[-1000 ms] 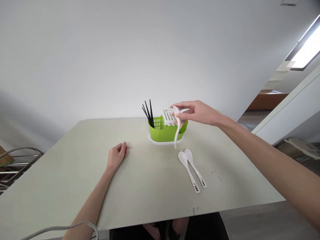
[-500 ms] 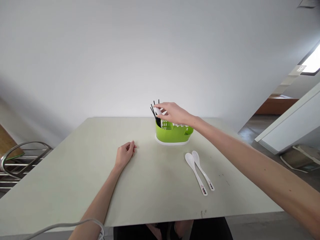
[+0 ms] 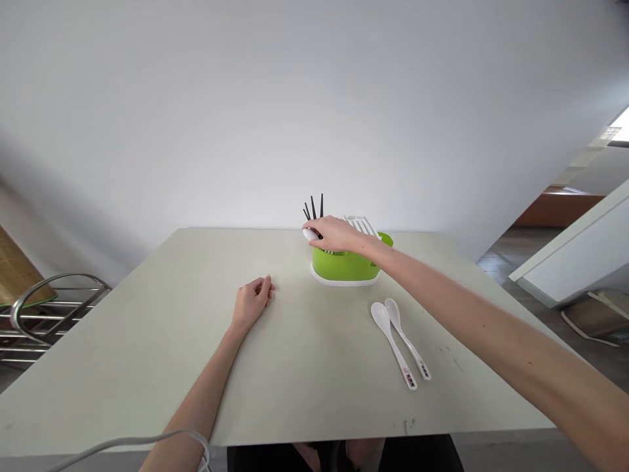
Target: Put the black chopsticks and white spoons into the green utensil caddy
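Note:
My right hand [image 3: 334, 234] is closed on a white spoon [image 3: 309, 234] at the left end of a green cutlery holder [image 3: 345, 267]. The spoon's bowl shows past my fingertips; its handle is hidden behind the hand and the holder's wall. Several black chopsticks [image 3: 314, 206] stand in the holder just behind my fingers. Two more white spoons, a nearer one [image 3: 394, 344] and another one [image 3: 407, 337], lie side by side on the table in front of the holder. My left hand [image 3: 253, 303] rests on the tabletop with its fingers curled, nothing visible in them.
The pale table [image 3: 304, 367] meets a white wall [image 3: 295, 118] at the back. A metal rack [image 3: 54, 314] stands beyond the left edge. A grey cable [image 3: 132, 440] crosses my left forearm.
My right hand has lowered with the spoon, whose bowl now sits nearer the holder's rim. The view has shifted slightly. My left hand still rests on the table.

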Demonstrator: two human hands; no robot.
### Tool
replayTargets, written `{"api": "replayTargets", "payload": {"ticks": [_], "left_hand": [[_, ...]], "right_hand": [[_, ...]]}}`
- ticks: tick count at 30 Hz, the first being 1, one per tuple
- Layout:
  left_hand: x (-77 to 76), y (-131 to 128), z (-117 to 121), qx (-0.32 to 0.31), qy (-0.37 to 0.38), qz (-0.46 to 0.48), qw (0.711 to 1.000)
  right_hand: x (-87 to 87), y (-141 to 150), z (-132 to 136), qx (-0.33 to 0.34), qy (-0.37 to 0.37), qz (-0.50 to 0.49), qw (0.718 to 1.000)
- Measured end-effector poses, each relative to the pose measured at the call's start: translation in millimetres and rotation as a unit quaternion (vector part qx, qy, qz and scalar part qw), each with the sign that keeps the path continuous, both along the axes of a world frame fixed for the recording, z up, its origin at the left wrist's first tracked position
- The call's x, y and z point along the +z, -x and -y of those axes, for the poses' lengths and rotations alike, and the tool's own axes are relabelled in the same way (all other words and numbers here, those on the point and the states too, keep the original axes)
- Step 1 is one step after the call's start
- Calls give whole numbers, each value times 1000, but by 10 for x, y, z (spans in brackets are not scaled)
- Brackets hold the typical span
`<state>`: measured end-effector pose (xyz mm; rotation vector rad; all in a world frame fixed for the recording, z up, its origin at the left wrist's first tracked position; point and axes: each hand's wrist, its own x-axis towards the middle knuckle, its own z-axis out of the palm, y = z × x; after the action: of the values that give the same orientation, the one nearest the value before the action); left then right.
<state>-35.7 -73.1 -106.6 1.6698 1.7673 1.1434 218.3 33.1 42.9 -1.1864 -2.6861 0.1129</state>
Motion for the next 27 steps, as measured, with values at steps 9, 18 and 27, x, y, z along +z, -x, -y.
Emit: {"api": "replayTargets", "payload": {"ticks": [9,18,27], "left_hand": [[43,-20,4,8,6,-3,1000],[62,-42,19,9,12,-11,1000],[61,-49,6,12,13,-29,999]], "right_hand": [[-68,-98,16,10,1,-7,1000],[148,-884,703,27,-88,-103,990],[-373,-1819,1157,-6,69,34,997]]}}
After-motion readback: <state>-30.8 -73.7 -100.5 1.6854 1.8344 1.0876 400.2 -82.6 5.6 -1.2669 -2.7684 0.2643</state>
